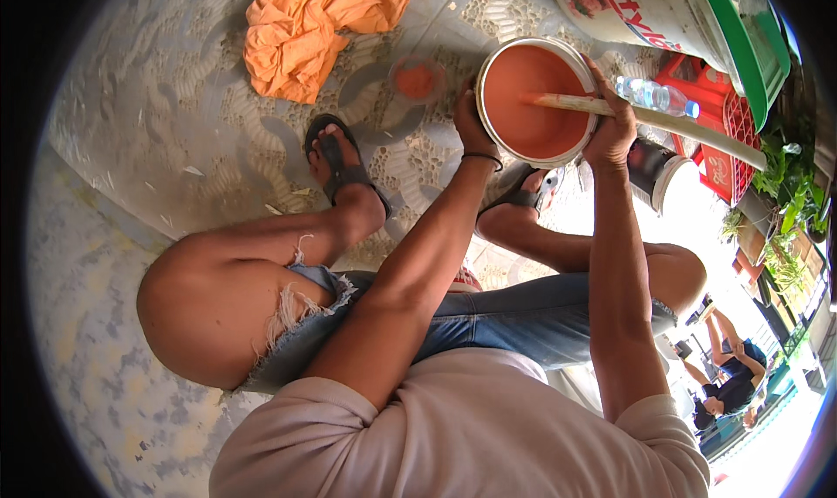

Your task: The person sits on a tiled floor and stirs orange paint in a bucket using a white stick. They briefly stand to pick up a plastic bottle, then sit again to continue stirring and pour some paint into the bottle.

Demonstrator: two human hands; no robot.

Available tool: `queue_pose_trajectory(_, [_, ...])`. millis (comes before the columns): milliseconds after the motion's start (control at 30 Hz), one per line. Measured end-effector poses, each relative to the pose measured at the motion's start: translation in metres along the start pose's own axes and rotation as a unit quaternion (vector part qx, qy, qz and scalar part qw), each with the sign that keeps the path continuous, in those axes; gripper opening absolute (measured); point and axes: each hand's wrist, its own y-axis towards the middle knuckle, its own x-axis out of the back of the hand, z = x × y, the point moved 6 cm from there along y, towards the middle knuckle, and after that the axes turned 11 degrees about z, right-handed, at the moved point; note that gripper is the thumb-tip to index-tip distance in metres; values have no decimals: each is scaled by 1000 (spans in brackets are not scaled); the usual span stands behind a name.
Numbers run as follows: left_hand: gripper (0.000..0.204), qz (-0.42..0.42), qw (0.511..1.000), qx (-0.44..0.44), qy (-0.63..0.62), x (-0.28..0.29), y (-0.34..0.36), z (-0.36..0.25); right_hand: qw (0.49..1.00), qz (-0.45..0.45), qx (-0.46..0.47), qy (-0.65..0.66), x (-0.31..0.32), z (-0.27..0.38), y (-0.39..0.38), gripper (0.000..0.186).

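Observation:
A white bucket (pixel 488 69) of orange paint is held up between my two hands. My left hand (pixel 475 123) grips its left side, with a dark band at the wrist. My right hand (pixel 610 127) grips its right side, right beside a long pale wooden stick (pixel 680 125) that lies across the rim with one end in the paint. The hidden fingertips curve around the bucket. Left of the bucket, a clear shallow container (pixel 418 81) with orange residue sits on the patterned covering, and a crumpled orange cloth (pixel 296 27) lies at the upper left.
A large white tub with green rim (pixel 645 5), a red crate (pixel 724 167), a plastic bottle (pixel 654 95) and a dark cylindrical container (pixel 645 173) stand at right, near plants (pixel 780 184). My sandalled feet flank the bucket. Another person (pixel 732 385) is farther off at the lower right.

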Motion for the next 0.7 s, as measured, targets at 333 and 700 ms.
queue_pose_trajectory(333, [31, -69, 991, 104, -39, 6, -33, -17, 995, -21, 31, -93, -58, 30, -47, 87])
queue_pose_trajectory(700, [29, -30, 985, 156, -65, 23, -35, -15, 994, -24, 10, -111, -95, 25, -50, 81])
